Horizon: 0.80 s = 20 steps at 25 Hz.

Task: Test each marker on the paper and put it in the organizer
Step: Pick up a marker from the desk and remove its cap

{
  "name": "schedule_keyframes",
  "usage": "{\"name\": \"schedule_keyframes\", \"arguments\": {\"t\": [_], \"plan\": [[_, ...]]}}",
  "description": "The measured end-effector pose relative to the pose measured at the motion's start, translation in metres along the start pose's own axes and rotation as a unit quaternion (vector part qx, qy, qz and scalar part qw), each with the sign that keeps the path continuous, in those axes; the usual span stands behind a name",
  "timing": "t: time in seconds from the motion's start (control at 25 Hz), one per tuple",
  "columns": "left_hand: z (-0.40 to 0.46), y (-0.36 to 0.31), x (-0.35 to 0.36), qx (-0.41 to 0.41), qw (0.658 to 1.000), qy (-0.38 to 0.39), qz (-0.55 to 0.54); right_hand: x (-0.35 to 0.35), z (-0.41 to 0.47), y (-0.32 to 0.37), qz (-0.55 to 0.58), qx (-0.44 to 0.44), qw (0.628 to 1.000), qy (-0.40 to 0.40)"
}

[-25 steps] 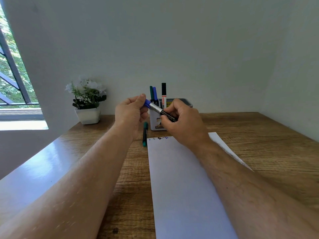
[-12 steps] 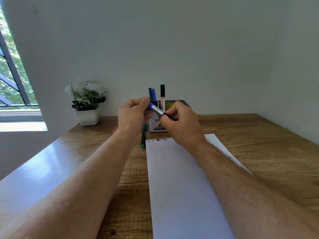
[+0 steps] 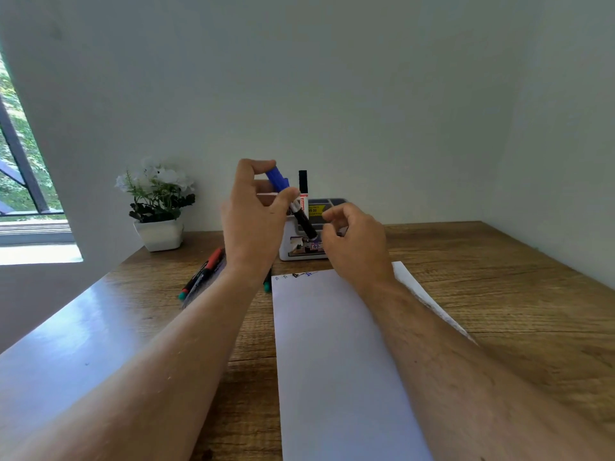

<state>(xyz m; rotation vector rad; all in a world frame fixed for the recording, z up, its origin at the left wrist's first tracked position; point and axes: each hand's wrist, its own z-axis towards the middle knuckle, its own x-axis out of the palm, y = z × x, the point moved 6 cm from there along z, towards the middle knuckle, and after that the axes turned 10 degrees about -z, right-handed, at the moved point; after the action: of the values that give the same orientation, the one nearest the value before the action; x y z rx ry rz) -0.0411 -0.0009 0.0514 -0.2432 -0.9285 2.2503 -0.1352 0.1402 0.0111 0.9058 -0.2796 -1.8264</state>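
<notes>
Blue-capped marker: pinched in left hand, frame centre; right hand loosely curled, empty. Lower it tail-first, upright, into organizer.

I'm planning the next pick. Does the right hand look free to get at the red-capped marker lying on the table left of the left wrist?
Probably not directly: the red-capped marker lies beyond the left hand and forearm, which the right hand would have to cross.
</notes>
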Motion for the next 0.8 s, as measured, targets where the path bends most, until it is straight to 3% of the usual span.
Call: {"name": "schedule_keyframes", "arguments": {"t": [0.08,0.2,0.8], "plan": [[0.008,-0.011,0.009,0.061,0.998,0.003,0.016,0.0,0.001,-0.003,-0.012,0.006,1.0,-0.009],[0.025,-0.013,0.026,0.088,0.995,0.023,0.032,0.0,0.002,-0.003,-0.025,0.015,0.999,-0.023],[0.057,0.04,0.097,0.008,0.937,0.169,0.304,-0.002,0.006,-0.006,-0.042,0.029,0.998,-0.04]]}}
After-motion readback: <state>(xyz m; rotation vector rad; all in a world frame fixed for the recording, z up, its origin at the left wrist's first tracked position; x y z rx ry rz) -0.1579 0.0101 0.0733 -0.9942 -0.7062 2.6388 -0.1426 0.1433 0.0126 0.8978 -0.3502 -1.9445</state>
